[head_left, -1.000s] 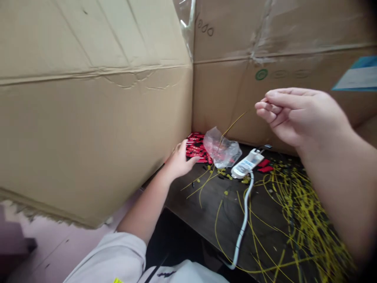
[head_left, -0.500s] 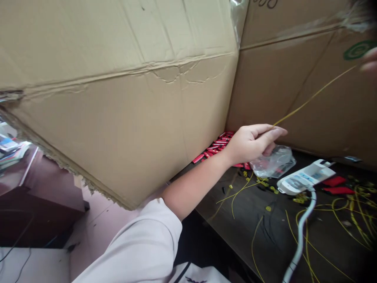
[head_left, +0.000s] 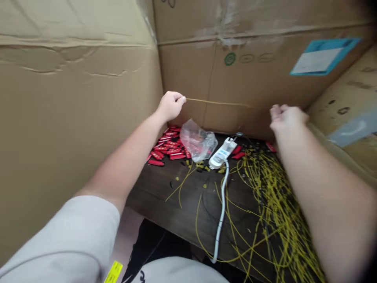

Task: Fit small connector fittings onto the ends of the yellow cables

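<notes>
Pinched between the fingertips of my left hand is one end of a thin yellow cord. The cord runs nearly level to the right through the air, and its far end fades near my right hand. The fingers of my right hand are bent together, and what they hold, if anything, is too small to name. Below my left hand lie many red pieces and a clear plastic bag. A large tangle of yellow cords spreads beneath my right forearm.
A white power strip with a thick white cable lies mid-table. Tall cardboard walls stand at the left, back and right of the dark table. Small yellow bits and loose cords are scattered about.
The view has swung right. My right hand, barely in view before, now shows fully with its forearm. The cord has gone from slanting upward to nearly level. My left hand still pinches it.
</notes>
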Demonstrator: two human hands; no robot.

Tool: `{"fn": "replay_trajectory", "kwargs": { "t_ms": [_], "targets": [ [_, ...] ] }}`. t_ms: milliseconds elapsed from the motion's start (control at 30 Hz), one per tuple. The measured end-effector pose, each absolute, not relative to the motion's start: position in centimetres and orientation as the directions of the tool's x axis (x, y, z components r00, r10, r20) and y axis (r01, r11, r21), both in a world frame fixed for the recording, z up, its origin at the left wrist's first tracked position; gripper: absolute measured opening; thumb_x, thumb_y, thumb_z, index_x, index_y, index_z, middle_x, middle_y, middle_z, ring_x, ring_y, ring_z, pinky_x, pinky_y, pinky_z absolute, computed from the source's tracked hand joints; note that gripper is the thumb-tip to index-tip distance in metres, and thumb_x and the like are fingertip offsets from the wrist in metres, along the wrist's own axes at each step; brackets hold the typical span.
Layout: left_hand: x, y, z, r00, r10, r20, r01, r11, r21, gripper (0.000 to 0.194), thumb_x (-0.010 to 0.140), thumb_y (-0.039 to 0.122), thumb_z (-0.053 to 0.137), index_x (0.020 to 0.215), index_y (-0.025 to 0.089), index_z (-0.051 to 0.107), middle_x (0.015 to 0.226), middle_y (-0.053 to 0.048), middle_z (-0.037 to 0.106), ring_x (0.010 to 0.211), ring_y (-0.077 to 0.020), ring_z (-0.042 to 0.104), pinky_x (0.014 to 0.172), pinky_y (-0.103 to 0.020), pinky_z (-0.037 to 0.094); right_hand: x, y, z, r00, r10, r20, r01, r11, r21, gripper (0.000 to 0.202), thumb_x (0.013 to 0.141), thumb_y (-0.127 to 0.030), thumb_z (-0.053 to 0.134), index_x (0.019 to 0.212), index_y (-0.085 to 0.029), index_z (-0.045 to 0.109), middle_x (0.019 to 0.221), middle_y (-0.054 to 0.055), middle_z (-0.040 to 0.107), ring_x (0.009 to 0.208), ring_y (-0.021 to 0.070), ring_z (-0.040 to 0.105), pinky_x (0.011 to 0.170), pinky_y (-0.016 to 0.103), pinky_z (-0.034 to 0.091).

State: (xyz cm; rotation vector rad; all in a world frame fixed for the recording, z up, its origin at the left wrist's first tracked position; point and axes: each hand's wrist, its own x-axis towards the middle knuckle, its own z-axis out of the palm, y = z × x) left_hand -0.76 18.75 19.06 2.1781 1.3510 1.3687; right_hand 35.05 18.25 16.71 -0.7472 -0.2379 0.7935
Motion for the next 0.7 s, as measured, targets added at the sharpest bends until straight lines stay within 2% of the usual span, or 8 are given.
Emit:
{"fn": "replay_trajectory", "kwargs": {
  "t_ms": [67,133,233,500,600,700],
  "targets": [
    [0.0,20.7,18.6,0.181,0.793,0.581,0.709,-0.515,0.482,0.023,0.085,0.021,0.052,0.073,0.010,0.067,0.062,-0.004,0.056,0.069,-0.0144,0.051,0.075,-0.028,0.042,35.9,19.1,14.9,0.733,0.657,-0.177,-0.535,0.395,-0.747,0.028,0.087,0.006,0.026,0.093,-0.011,0.047,0.095,0.005,0.054,0.075,0.0063,0.061,0.061,0.019,0.055],
    [0.8,22.2,18.1,0.214,0.809,0.547,0.795,-0.470,0.384,0.024,0.086,0.024,0.050,0.083,0.011,0.070,0.077,-0.007,0.065,0.080,-0.0178,0.056,0.081,-0.030,0.043,36.2,19.8,13.1,0.729,0.654,-0.202,-0.525,0.345,-0.778,0.022,0.084,0.007,0.037,0.091,-0.011,0.049,0.094,0.006,0.057,0.078,0.0083,0.064,0.066,0.021,0.058],
    [1.7,23.9,17.1,0.238,0.847,0.475,0.868,-0.405,0.287,0.027,0.087,0.028,0.048,0.094,0.018,0.072,0.094,-0.008,0.069,0.091,-0.0223,0.060,0.085,-0.033,0.044,36.7,20.2,10.9,0.721,0.657,-0.218,-0.464,0.225,-0.857,0.021,0.081,0.006,0.047,0.094,-0.010,0.052,0.097,0.006,0.059,0.080,0.0088,0.065,0.071,0.020,0.059],
    [3.6,27.4,11.9,0.261,0.909,0.325,0.934,-0.324,0.154,0.028,0.086,0.030,0.049,0.098,0.024,0.074,0.103,-0.010,0.069,0.096,-0.0264,0.061,0.082,-0.036,0.046,38.7,19.7,7.3,0.682,0.650,-0.335,-0.440,-0.001,-0.898,0.024,0.080,0.006,0.047,0.101,-0.006,0.052,0.095,0.009,0.060,0.081,0.0111,0.066,0.071,0.021,0.059],
    [4.1,27.5,10.6,0.247,0.919,0.309,0.948,-0.295,0.120,0.027,0.085,0.029,0.052,0.100,0.020,0.073,0.105,-0.015,0.067,0.105,-0.0305,0.056,0.087,-0.041,0.045,39.3,19.6,6.7,0.706,0.628,-0.329,-0.398,-0.032,-0.917,0.027,0.077,0.006,0.051,0.100,-0.008,0.052,0.099,0.010,0.059,0.084,0.0131,0.065,0.071,0.023,0.060],
    [4.5,26.7,10.3,0.220,0.899,0.380,0.957,-0.274,0.095,0.032,0.083,0.027,0.053,0.109,0.015,0.067,0.114,-0.019,0.059,0.116,-0.0365,0.046,0.092,-0.049,0.041,39.8,19.7,6.6,0.747,0.606,-0.273,-0.319,-0.033,-0.947,0.034,0.074,0.006,0.052,0.103,-0.012,0.050,0.106,0.009,0.056,0.083,0.0121,0.064,0.068,0.025,0.061]
  ]
}}
